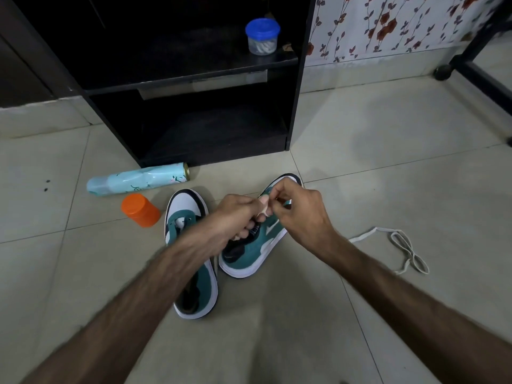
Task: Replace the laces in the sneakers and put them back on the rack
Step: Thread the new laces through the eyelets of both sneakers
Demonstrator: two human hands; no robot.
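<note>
Two teal, white and black sneakers lie on the tiled floor. The left sneaker [191, 245] shows bare eyelets with no lace. Over the right sneaker [256, 248] both my hands meet. My left hand [238, 214] has its fingers curled into the shoe's tongue area and grips it. My right hand [296, 209] pinches something small at the upper eyelets; the lace itself is hidden by my fingers. A loose white lace [399, 245] lies in loops on the floor to the right. The black rack [194, 79] stands behind the shoes.
A pale blue spray can [138, 180] lies on its side before the rack, with an orange-lidded jar [141, 209] near it. A blue-lidded tub [262, 36] sits on the rack's shelf. A black wheeled frame [471, 65] stands at the far right by floral wallpaper.
</note>
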